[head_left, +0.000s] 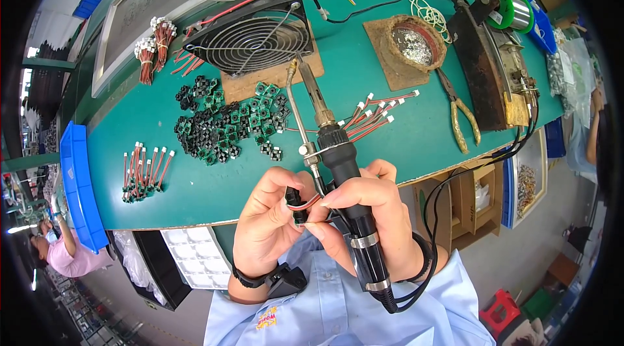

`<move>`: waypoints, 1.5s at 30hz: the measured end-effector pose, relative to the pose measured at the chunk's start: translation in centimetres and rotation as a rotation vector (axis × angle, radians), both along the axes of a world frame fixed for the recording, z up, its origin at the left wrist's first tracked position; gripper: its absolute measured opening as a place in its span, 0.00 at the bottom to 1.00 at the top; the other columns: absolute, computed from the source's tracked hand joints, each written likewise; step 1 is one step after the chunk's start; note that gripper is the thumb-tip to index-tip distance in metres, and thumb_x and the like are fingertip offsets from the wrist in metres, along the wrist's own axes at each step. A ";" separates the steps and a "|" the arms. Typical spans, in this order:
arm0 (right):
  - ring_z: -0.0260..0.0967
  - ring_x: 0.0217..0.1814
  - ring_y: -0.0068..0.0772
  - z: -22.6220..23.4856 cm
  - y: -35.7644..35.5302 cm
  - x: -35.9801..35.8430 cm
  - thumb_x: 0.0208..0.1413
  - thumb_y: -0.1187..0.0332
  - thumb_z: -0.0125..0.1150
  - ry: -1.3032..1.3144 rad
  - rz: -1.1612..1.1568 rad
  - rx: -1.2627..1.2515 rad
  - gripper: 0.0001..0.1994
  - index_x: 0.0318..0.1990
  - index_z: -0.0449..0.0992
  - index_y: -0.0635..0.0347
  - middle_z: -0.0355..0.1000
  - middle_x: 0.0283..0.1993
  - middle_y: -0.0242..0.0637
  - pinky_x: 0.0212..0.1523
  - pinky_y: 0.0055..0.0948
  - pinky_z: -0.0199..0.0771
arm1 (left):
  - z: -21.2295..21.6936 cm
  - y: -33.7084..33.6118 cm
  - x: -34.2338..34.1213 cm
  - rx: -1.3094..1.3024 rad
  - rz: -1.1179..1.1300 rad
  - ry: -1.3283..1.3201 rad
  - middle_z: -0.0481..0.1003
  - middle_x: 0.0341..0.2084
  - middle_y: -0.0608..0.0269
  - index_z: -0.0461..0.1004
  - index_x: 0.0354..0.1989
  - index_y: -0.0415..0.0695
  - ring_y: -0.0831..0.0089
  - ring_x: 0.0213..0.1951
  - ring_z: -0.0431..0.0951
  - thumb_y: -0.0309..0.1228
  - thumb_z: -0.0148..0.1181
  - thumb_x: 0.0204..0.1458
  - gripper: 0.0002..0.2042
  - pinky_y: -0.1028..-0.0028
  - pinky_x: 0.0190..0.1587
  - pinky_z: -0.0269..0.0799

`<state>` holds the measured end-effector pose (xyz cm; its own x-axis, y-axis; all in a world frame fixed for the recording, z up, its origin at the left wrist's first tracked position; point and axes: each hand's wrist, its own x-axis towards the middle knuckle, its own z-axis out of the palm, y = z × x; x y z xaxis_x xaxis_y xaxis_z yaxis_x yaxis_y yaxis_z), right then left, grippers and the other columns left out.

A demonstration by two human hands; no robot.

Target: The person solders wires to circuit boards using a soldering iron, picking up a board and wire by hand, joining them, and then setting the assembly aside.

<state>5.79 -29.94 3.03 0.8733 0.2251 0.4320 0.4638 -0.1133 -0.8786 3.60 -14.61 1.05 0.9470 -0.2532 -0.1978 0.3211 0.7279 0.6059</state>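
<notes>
My left hand (265, 226) pinches a small black part (294, 198) between thumb and fingertips, close in front of my chest. A short red and black wire lead (307, 205) runs from the part toward the fingertips of my right hand (383, 212). That hand is wrapped round the black handle of a soldering iron (339, 159), which has a thin metal solder feed tube (294, 102) clamped alongside. The iron's tip points away from me, over the bench. Where the wire ends meet the part is too small to make out.
Many small black and green parts (224, 118) lie on the green bench (214, 206), with finished-looking wired pieces (140, 173) at left. Loose leads (374, 118), pliers (463, 112), a fan (257, 37), a solder pot (432, 63), a solder spool (520, 11) and a blue tray (81, 183) surround them.
</notes>
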 end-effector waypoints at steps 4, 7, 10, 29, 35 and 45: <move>0.69 0.26 0.19 0.1 -0.2 0.2 0.45 0.74 0.66 0.015 0.041 -0.055 0.20 0.42 0.60 0.54 0.74 0.29 0.25 0.45 0.30 0.50 | 0.1 0.0 0.0 0.010 0.009 0.002 0.64 0.27 0.64 0.65 0.42 0.43 0.78 0.28 0.63 0.33 0.55 0.54 0.11 0.81 0.28 0.58; 0.69 0.26 0.19 0.1 -0.2 0.2 0.45 0.74 0.66 0.011 0.041 -0.046 0.20 0.42 0.60 0.54 0.74 0.28 0.25 0.44 0.30 0.50 | 0.1 -0.1 -0.1 0.017 0.013 0.007 0.64 0.27 0.64 0.65 0.42 0.43 0.78 0.28 0.63 0.33 0.55 0.54 0.11 0.81 0.28 0.58; 0.69 0.26 0.19 0.1 -0.2 0.3 0.45 0.74 0.66 0.021 0.041 -0.034 0.20 0.43 0.61 0.54 0.74 0.28 0.26 0.43 0.29 0.50 | 0.1 -0.1 -0.1 0.033 0.022 0.011 0.64 0.27 0.64 0.65 0.42 0.43 0.78 0.28 0.63 0.33 0.55 0.54 0.11 0.81 0.29 0.58; 0.70 0.35 0.27 -0.2 -0.5 -0.1 0.41 0.77 0.66 0.309 0.045 0.179 0.20 0.44 0.67 0.56 0.73 0.33 0.31 0.46 0.32 0.55 | 1.4 0.7 -0.4 0.439 0.066 -0.200 0.72 0.37 0.54 0.63 0.38 0.37 0.73 0.39 0.72 0.25 0.50 0.54 0.06 0.73 0.44 0.66; 0.70 0.36 0.29 0.2 -0.9 0.1 0.43 0.72 0.67 0.328 -0.082 0.116 0.21 0.45 0.66 0.58 0.73 0.33 0.34 0.52 0.35 0.54 | 2.0 0.2 -0.2 0.403 0.135 -0.118 0.74 0.37 0.50 0.61 0.39 0.38 0.70 0.40 0.73 0.25 0.48 0.56 0.06 0.71 0.46 0.66; 0.68 0.30 0.27 -0.9 -5.2 -2.3 0.34 0.58 0.73 -0.111 0.024 -0.314 0.26 0.43 0.70 0.55 0.71 0.29 0.31 0.52 0.36 0.52 | -0.5 0.6 0.7 0.624 0.480 -0.208 0.74 0.37 0.49 0.59 0.37 0.39 0.66 0.43 0.75 0.22 0.46 0.57 0.04 0.72 0.47 0.67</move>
<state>3.45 -35.14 2.14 0.8175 0.3825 0.4306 0.5609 -0.3586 -0.7462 4.31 -14.00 0.57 0.9571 0.2887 0.0236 -0.1040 0.2664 0.9582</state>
